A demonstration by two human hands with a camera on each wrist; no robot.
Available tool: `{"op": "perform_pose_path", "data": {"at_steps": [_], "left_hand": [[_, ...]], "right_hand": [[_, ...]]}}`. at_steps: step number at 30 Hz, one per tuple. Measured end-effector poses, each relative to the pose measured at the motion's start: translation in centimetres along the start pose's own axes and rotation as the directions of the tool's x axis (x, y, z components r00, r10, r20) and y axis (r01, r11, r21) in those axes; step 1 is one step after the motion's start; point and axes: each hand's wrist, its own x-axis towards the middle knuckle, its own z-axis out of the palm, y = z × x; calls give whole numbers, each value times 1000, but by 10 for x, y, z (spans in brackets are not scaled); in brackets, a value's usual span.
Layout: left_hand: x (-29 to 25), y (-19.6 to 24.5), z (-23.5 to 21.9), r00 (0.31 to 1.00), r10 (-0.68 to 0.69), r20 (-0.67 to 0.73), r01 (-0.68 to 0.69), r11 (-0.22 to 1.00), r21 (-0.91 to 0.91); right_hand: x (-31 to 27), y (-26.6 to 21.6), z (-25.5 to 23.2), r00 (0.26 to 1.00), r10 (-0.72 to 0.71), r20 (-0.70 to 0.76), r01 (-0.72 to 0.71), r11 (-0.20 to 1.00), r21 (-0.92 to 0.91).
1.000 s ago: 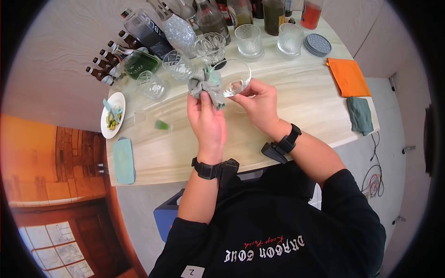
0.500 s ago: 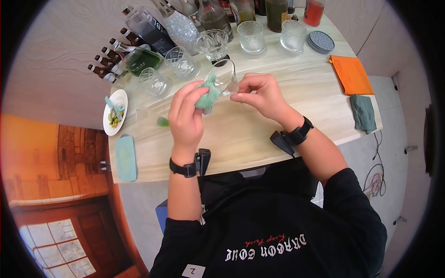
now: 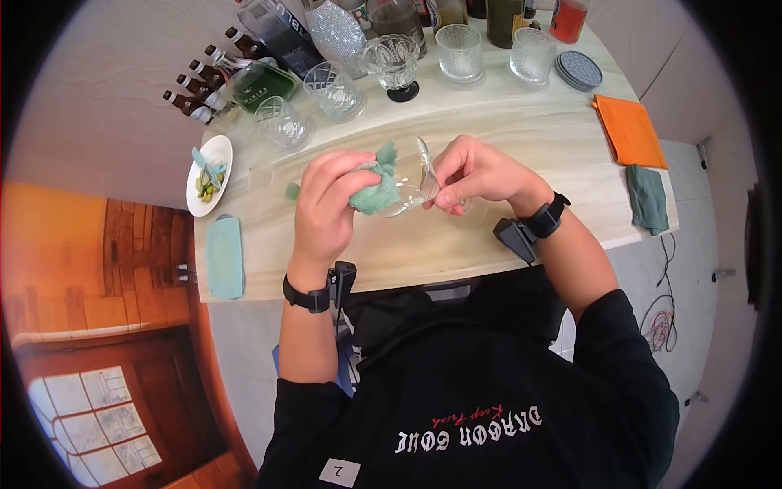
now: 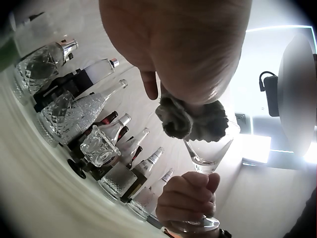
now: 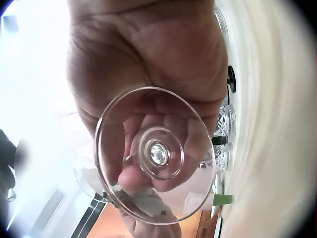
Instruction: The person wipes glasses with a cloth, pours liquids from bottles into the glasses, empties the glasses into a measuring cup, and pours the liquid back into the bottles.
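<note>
My right hand pinches the stem of a clear stemmed cocktail glass, which is tipped sideways above the table. In the right wrist view the round foot of the glass faces the camera, with curled fingers showing through it. My left hand grips a bunched green cloth against the mouth of the bowl. From the left wrist, the cloth looks dark grey and covers part of the bowl; the right fingers wrap the stem below.
Cut-glass tumblers, a black-footed glass and several bottles line the table's back. To the left are a white plate with garnishes and a pale blue-green mat. Coasters, an orange cloth and a dark green cloth lie right.
My left hand has turned from palm up to back up, still gripping the cloth. The stemmed glass has swung round and tilted further, and the right hand has shifted slightly right and nearer the body.
</note>
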Motion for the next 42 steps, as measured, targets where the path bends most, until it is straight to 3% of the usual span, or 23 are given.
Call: {"op": "perform_pose_path", "data": {"at_steps": [6, 8, 12, 14, 18, 20, 24, 26, 27, 29, 30, 33, 35, 36, 38, 39, 40, 41, 42], "left_hand": [[5, 1, -6, 996, -50, 78, 57, 994, -91], [8, 3, -4, 995, -14, 98, 26, 993, -116], [14, 7, -1, 996, 8, 87, 8, 983, -185], [17, 9, -2, 985, -75, 158, 125, 932, -340], [25, 9, -14, 954, -41, 298, 157, 913, -377], [26, 12, -20, 889, -219, 402, 417, 749, -515], [19, 1, -11, 938, -125, 325, 295, 780, -551], [14, -1, -8, 895, -262, 362, 428, 735, -526], [14, 1, -7, 894, -263, 362, 429, 735, -526], [14, 5, -5, 799, -470, 376, 599, 561, -572], [16, 8, -5, 799, -470, 376, 599, 561, -572], [20, 10, -6, 787, -533, 309, 595, 524, -610], [16, 4, -9, 750, -579, 320, 654, 574, -493], [15, 3, -10, 751, -578, 319, 653, 576, -492], [12, 2, -12, 724, -611, 321, 687, 592, -422], [10, 0, -11, 722, -612, 321, 688, 591, -420], [8, -2, -11, 707, -635, 312, 701, 570, -429], [5, -4, -9, 692, -656, 302, 712, 549, -438], [3, -5, -7, 692, -656, 302, 712, 549, -438]], "right_hand": [[-2, 2, 2, 976, 77, 202, -91, 994, 61], [-4, 2, 6, 946, 147, 290, -196, 969, 149], [-3, 10, 8, 917, 83, 391, -185, 955, 232], [-2, 18, 6, 890, 69, 451, -222, 929, 296], [-4, 16, 8, 898, 96, 429, -234, 931, 281], [-4, 15, 10, 920, 82, 383, -212, 927, 309], [-2, 15, 8, 915, 100, 390, -226, 930, 290], [-1, 16, 8, 921, 100, 377, -207, 945, 254], [0, 16, 9, 920, 100, 379, -208, 944, 255], [0, 16, 9, 940, 105, 324, -177, 964, 200], [2, 14, 9, 940, 106, 325, -177, 964, 200], [5, 10, 10, 971, 87, 221, -104, 992, 67], [6, 9, 10, 997, 17, 72, -9, 993, -116], [6, 9, 9, 997, 16, 71, -7, 993, -117], [7, 9, 7, 993, -117, -32, 94, 907, -411], [10, 13, 6, 993, -117, -31, 95, 907, -409], [13, 18, 6, 938, -340, -63, 231, 750, -620], [15, 20, 5, 836, -548, -37, 308, 524, -794], [15, 20, 5, 836, -548, -37, 308, 524, -794]]}}
